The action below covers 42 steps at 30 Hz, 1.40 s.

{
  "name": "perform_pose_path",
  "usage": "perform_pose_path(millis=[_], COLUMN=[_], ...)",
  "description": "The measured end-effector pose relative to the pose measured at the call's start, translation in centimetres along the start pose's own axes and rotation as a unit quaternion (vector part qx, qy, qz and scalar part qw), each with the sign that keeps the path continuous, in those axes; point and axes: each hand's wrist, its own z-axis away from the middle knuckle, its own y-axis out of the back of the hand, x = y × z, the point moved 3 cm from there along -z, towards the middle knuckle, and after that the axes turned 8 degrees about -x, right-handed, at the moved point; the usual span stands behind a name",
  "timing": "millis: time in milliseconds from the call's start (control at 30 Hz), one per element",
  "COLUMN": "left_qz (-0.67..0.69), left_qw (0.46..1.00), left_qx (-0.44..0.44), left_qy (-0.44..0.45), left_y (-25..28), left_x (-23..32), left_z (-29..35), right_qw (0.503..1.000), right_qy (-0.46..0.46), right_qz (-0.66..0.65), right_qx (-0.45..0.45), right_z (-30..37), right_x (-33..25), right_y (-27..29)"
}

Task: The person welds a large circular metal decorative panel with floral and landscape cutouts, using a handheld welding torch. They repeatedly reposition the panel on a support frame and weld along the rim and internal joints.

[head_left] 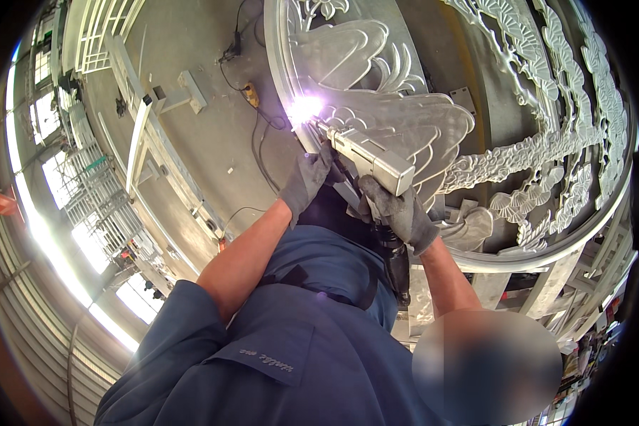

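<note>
My gloved right hand point(397, 213) wraps round the grip of a boxy, silver handheld welding gun point(373, 160). My gloved left hand point(309, 177) closes at the gun's front end, close behind the nozzle; its fingertips are partly hidden. At the nozzle's tip a bright white-violet welding glow point(307, 108) washes out the joint. It falls on the curved rim point(278, 53) of a large silver metal panel, beside a cast petal-shaped ornament point(405, 121). Below the gun, a dark hose or cable point(397, 273) hangs by my waist.
Pine-like metal relief work point(547, 149) fills the panel's right side. Metal frames point(145, 135) stand at the left. On the grey floor lie a yellow-and-black tool point(250, 94) and a black cable point(259, 160). Metal beams point(547, 287) support the panel at lower right.
</note>
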Motion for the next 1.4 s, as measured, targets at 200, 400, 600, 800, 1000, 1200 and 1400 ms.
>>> perform_pose_path(millis=[200,400,600,800,1000,1200,1400], left_qz=[0.022,-0.001,-0.045,0.005,-0.012,0.019,0.014], left_qw=[1.000,1.000,0.998,0.999,0.997,1.000,1.000], left_qx=[-0.005,-0.008,0.023,-0.003,-0.012,0.011,0.019], left_qy=[-0.019,0.021,0.041,0.039,0.070,0.021,-0.001], left_y=[0.0,0.1,0.0,-0.2,-0.4,-0.2,-0.6], left_x=[-0.2,0.2,1.0,0.2,0.0,-1.0,-0.3], left_z=[0.0,0.1,0.2,-0.3,-0.3,-0.6,-0.4], right_qw=[1.000,1.000,1.000,1.000,1.000,0.999,1.000], right_qy=[-0.012,-0.030,-0.017,-0.003,-0.015,0.006,0.002], right_qz=[0.004,0.008,0.020,0.006,-0.007,-0.034,-0.028], right_qx=[0.003,-0.002,0.004,0.022,0.017,-0.002,-0.005], right_z=[0.0,-0.2,-0.5,0.1,0.7,0.1,-0.1], right_x=[-0.2,-0.5,-0.2,0.0,-0.9,0.1,0.2], right_y=[-0.1,-0.1,-0.1,0.2,0.7,0.8,0.8])
